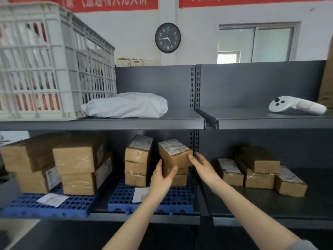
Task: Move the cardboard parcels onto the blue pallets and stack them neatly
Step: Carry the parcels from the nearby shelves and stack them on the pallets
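A small cardboard parcel point(175, 155) with a white label sits tilted on top of a short stack on the right blue pallet point(162, 201). My left hand point(162, 177) grips its left front corner. Its right side is touched by my right hand point(202, 166), fingers spread. Beside it on the same pallet stands a stack of three small parcels point(137, 161). The left blue pallet point(54, 204) carries larger parcels point(79, 165) stacked two high. Several more small parcels point(257, 170) lie on the bare shelf to the right.
The upper shelf holds a white plastic crate point(45, 65), a white mailer bag point(126, 105) and a white handheld controller point(295, 106). A perforated steel upright point(194, 141) divides the shelf bays just behind the held parcel. Paper slips point(52, 199) lie on both pallets.
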The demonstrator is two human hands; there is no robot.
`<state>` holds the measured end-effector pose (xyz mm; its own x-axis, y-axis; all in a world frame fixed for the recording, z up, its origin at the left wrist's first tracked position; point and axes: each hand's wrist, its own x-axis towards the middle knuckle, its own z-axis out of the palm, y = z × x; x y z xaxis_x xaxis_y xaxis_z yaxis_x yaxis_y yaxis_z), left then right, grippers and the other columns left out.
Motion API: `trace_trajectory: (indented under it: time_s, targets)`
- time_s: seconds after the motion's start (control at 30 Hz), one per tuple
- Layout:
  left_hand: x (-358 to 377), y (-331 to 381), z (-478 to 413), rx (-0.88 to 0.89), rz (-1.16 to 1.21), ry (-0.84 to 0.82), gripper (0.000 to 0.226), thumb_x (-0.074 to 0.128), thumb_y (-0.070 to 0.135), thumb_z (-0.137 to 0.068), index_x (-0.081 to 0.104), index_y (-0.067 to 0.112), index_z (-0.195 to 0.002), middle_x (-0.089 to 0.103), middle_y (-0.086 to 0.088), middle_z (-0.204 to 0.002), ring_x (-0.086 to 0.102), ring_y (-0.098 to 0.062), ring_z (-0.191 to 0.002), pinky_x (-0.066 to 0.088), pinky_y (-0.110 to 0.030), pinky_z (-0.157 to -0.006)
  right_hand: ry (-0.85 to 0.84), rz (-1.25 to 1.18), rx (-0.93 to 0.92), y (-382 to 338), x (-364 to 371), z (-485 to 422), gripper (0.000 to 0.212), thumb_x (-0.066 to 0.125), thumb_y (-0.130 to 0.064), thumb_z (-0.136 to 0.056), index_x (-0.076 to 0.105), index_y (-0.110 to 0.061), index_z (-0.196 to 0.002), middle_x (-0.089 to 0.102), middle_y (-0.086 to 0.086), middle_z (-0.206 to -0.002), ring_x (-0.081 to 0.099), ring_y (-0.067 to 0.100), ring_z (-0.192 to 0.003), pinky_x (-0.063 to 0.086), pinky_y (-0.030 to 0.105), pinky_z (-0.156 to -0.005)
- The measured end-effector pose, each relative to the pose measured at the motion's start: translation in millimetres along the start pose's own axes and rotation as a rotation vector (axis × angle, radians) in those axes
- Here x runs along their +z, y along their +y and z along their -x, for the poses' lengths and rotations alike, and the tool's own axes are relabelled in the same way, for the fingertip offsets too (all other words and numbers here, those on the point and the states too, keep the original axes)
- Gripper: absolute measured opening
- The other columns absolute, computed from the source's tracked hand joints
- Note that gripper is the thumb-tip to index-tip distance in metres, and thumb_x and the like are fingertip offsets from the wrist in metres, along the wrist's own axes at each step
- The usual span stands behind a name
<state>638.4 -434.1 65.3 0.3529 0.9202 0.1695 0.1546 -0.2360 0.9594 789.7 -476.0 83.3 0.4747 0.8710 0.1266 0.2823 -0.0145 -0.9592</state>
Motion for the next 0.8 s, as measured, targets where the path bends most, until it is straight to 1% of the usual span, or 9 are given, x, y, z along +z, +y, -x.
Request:
trace_trajectory:
  time_s: [0.07, 0.17, 0.23, 0.3, 0.37, 0.5, 0.57, 0.63, 0.8]
  targets:
    - [0, -1, -7, 0.000, -0.017, 0.007, 0.068, 0.052, 0.039, -0.093, 0.019, 0.025, -0.150, 0.026, -0.003, -0.155, 0.027, -0.023, -0.141, 0.027, -0.035, -0.112, -0.034, 0.015, -0.033, 5, 6, -4, 0.065, 0.047, -0.050, -0.094, 0.029, -0.021, -0.150, 0.034, 0.000, -0.153, 0.033, 0.018, -0.140, 0.028, 0.032, -0.112]
    - [4, 0, -13, 0.016, -0.016, 0.006, 0.059, 0.049, 0.032, -0.097, 0.023, 0.025, -0.149, 0.030, -0.002, -0.153, 0.030, -0.019, -0.140, 0.028, -0.030, -0.109, -0.066, 0.059, -0.112, 12, 9, -5, 0.049, 0.047, -0.037, -0.098, 0.039, -0.021, -0.143, 0.047, -0.005, -0.142, 0.043, 0.010, -0.129, 0.034, 0.020, -0.098]
    - [7, 0, -19, 0.044, -0.018, 0.005, 0.056, 0.046, 0.030, -0.098, 0.024, 0.025, -0.149, 0.033, -0.001, -0.152, 0.032, -0.017, -0.139, 0.028, -0.026, -0.105, -0.053, 0.097, -0.144, 15, 8, -7, 0.046, 0.047, -0.032, -0.099, 0.040, -0.019, -0.142, 0.049, -0.007, -0.134, 0.043, 0.007, -0.124, 0.033, 0.018, -0.095]
    - [9, 1, -29, 0.050, -0.024, 0.012, 0.052, 0.042, 0.027, -0.100, 0.025, 0.023, -0.149, 0.034, -0.001, -0.151, 0.033, -0.017, -0.138, 0.028, -0.026, -0.105, -0.029, 0.118, -0.168, 19, 7, -13, 0.047, 0.048, -0.032, -0.099, 0.039, -0.019, -0.143, 0.047, -0.003, -0.141, 0.042, 0.013, -0.130, 0.033, 0.020, -0.098]
    - [11, 2, -41, 0.035, -0.010, 0.019, 0.050, 0.039, 0.023, -0.100, 0.026, 0.021, -0.149, 0.036, -0.003, -0.150, 0.036, -0.018, -0.137, 0.029, -0.028, -0.107, -0.029, 0.116, -0.174, 20, 6, -20, 0.046, 0.048, -0.028, -0.099, 0.039, -0.019, -0.143, 0.046, 0.000, -0.143, 0.041, 0.017, -0.133, 0.032, 0.021, -0.099]
    - [18, 0, -54, 0.000, 0.026, 0.031, 0.048, 0.036, 0.022, -0.101, 0.028, 0.023, -0.148, 0.039, -0.003, -0.149, 0.037, -0.020, -0.135, 0.030, -0.027, -0.104, -0.046, 0.088, -0.162, 22, 5, -33, 0.045, 0.047, -0.024, -0.099, 0.038, -0.020, -0.143, 0.048, -0.002, -0.140, 0.041, 0.015, -0.132, 0.034, 0.023, -0.102]
    - [20, -1, -58, 0.004, 0.039, 0.018, 0.047, 0.035, 0.022, -0.101, 0.028, 0.021, -0.148, 0.039, -0.003, -0.149, 0.037, -0.019, -0.136, 0.029, -0.027, -0.104, -0.050, 0.075, -0.151, 23, 7, -40, 0.044, 0.048, -0.025, -0.099, 0.040, -0.021, -0.142, 0.051, -0.002, -0.139, 0.045, 0.016, -0.131, 0.038, 0.029, -0.107]
    - [20, -3, -63, 0.014, 0.058, 0.008, 0.047, 0.035, 0.023, -0.101, 0.029, 0.020, -0.148, 0.041, -0.002, -0.148, 0.038, -0.017, -0.135, 0.029, -0.026, -0.104, -0.050, 0.070, -0.147, 25, 10, -46, 0.043, 0.048, -0.024, -0.099, 0.041, -0.022, -0.142, 0.053, -0.001, -0.138, 0.049, 0.015, -0.128, 0.041, 0.034, -0.107]
    - [16, -9, -72, 0.015, 0.093, -0.028, 0.047, 0.036, 0.029, -0.101, 0.030, 0.025, -0.147, 0.046, 0.001, -0.144, 0.043, -0.014, -0.130, 0.032, -0.026, -0.105, -0.048, 0.019, -0.126, 28, 16, -54, 0.043, 0.049, -0.019, -0.099, 0.041, -0.019, -0.141, 0.055, 0.000, -0.136, 0.051, 0.014, -0.126, 0.041, 0.032, -0.107]
